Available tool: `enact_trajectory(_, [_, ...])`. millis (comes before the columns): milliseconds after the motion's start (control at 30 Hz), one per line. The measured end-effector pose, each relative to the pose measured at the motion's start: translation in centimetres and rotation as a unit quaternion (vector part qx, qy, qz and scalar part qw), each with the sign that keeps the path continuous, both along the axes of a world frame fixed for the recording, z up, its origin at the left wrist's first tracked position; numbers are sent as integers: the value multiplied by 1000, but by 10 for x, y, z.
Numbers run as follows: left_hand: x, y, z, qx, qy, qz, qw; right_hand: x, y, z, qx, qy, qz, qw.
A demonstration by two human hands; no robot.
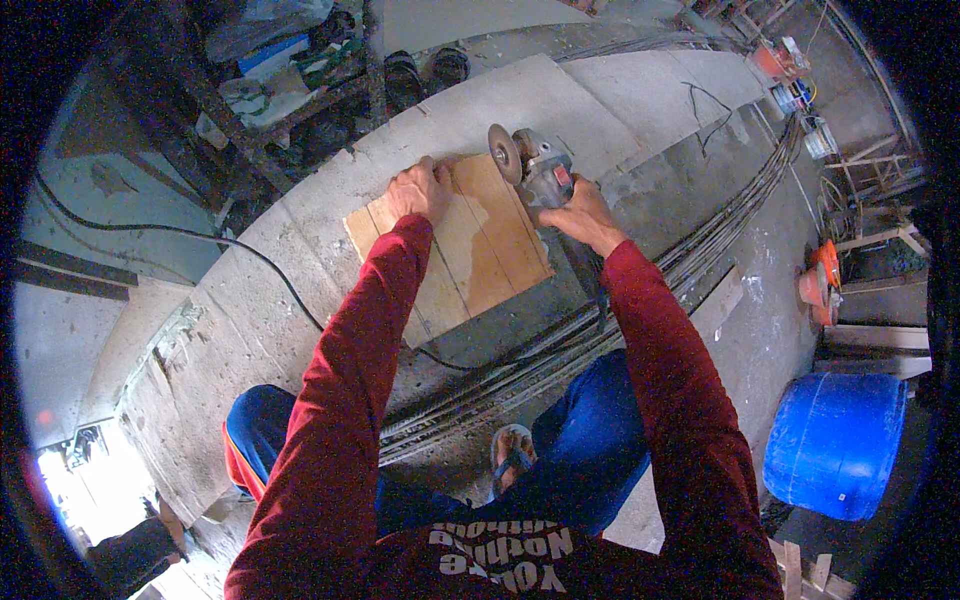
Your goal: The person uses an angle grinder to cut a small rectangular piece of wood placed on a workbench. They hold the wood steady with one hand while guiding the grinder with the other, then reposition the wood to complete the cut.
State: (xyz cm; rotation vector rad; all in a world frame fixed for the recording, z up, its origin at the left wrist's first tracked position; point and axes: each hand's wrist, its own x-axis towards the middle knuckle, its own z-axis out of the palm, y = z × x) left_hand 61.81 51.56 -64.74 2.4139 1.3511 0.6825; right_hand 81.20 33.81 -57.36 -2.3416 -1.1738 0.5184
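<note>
My right hand [588, 217] is wrapped round the body of an angle grinder [548, 178]. Its round cutting disc [504, 154] stands upright at the far right edge of a tan tile [487, 245]; whether disc and tile touch I cannot tell. Straight lines run along the tile, and a darker, damp-looking patch covers part of its right side. My left hand [420, 190] presses on the tile's far edge, fingers curled over it. The tile lies partly on a pale board, with its near right part over the grey floor.
A bundle of long thin rods [690, 245] crosses the floor beyond my knees. A black cable [270, 262] runs from the left under the tile. To the right stand a blue barrel [835, 445] and orange buckets [822, 283]. A cluttered rack [290, 95] is at the far left.
</note>
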Motion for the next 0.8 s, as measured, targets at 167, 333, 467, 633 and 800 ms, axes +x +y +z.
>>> enact_trajectory(167, [0,0,-2,16,-5,2,1000,1,-3,0,-24,19,10,999])
enact_trajectory(333, [0,-1,0,5,-12,16,1000,0,-6,-1,-29,-2,5,1000])
enact_trajectory(467, [-2,-3,6,5,-10,11,1000,0,-7,0,-32,5,4,999])
enact_trajectory(633, [-6,-13,8,-28,-13,16,999,-4,-16,-1,-26,1,10,1000])
enact_trajectory(800, [-6,-11,5,-7,-18,11,1000,-5,-17,-1,-23,5,10,1000])
